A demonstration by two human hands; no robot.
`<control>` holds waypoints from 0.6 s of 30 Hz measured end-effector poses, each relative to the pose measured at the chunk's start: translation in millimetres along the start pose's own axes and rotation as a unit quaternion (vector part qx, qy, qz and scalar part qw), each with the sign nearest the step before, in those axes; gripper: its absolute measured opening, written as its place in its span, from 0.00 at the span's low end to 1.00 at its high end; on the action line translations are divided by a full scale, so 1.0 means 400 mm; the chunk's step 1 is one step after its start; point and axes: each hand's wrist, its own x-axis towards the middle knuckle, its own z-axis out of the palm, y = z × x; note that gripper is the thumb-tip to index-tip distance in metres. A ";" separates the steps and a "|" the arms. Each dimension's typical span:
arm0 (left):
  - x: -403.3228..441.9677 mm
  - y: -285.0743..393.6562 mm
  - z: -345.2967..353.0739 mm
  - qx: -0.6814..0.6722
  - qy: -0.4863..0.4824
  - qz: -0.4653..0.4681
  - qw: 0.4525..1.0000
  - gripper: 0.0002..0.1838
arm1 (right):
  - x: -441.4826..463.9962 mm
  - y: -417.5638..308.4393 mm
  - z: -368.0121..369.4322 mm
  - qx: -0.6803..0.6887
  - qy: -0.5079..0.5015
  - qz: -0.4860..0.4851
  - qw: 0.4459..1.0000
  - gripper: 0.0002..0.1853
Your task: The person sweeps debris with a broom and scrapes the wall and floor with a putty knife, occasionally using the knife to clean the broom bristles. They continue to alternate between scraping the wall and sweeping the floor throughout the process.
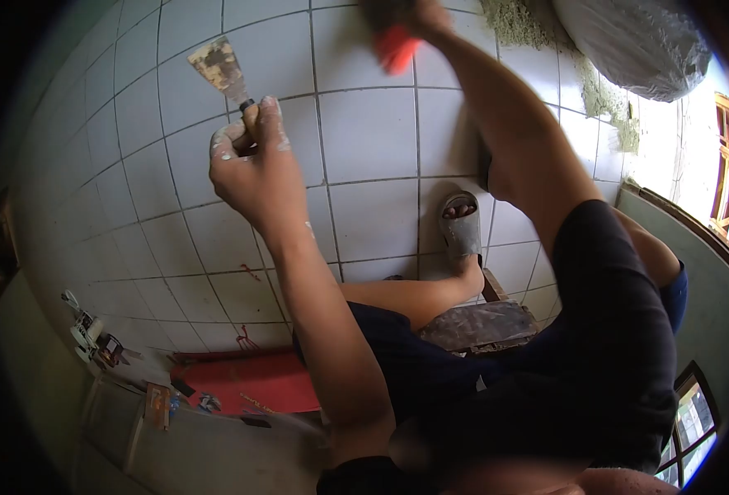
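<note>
Got the left hand (257, 169) closed snug on a scraper (223, 73), upper left of the frame. Slants up and slightly left, well past the fingertips. Far off at the top edge, a blurry right hand (432, 18) at a red-and-dark thing (397, 54); can't tell how closed.

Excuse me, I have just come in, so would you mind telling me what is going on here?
The person's left hand, spotted with something whitish, holds a scraper up above the tiled floor, its wide end crusted. The right hand reaches out at the top edge and seems to hold a dark and red thing, too blurred to identify. A sandal is on one foot, and a grey sack stands at the upper right.
</note>
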 end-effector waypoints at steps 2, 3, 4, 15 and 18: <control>0.001 0.002 0.011 0.005 0.004 0.002 1.000 0.14 | -0.064 0.061 -0.218 0.019 0.051 -0.002 0.999 0.25; 0.000 0.002 0.014 0.011 0.005 0.003 1.000 0.14 | -0.067 0.090 -0.231 0.017 0.073 -0.002 0.997 0.25; 0.001 0.006 0.016 0.005 0.002 -0.007 1.000 0.14 | -0.070 0.119 -0.243 0.016 0.095 -0.002 0.995 0.26; 0.015 -0.003 0.027 -0.024 0.039 0.049 0.998 0.14 | -0.866 -0.246 0.161 0.004 -0.424 -0.455 0.783 0.17; 0.017 -0.006 0.006 0.018 0.063 0.034 0.997 0.13 | -0.912 -0.240 0.099 -0.010 -0.474 -0.423 0.772 0.17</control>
